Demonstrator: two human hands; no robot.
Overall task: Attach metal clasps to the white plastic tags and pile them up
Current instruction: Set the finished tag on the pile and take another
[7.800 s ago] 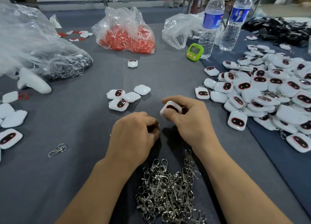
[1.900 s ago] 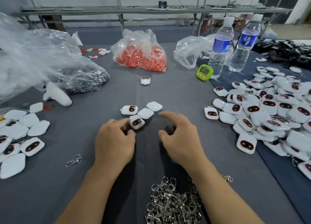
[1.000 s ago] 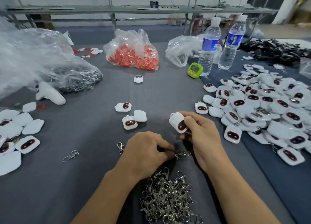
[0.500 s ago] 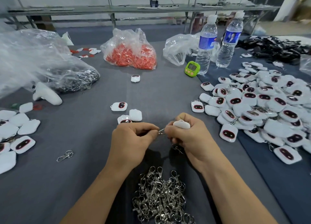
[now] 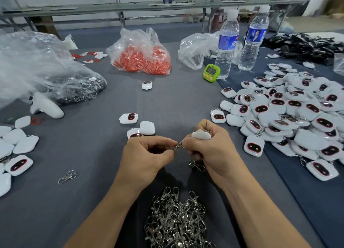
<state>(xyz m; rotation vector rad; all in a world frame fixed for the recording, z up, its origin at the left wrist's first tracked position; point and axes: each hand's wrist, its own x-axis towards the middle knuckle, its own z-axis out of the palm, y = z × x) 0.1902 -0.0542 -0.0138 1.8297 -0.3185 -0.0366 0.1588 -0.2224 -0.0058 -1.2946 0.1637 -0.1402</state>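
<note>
I see the white tag [image 5: 201, 135] gripped in my right hand [image 5: 210, 153], just above the table [image 5: 176, 102]. My left hand [image 5: 147, 156] pinches a metal clasp [image 5: 178, 145] against the right fingertips. Loose clasps [image 5: 175, 219] heap nearest me, and a pile of tags [image 5: 290, 113] spreads to the right.

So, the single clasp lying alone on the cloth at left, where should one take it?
Probably from above, pinching the narrow middle across its width. The loose clasp lies flat on the grey cloth, so no side gives room underneath.
</note>
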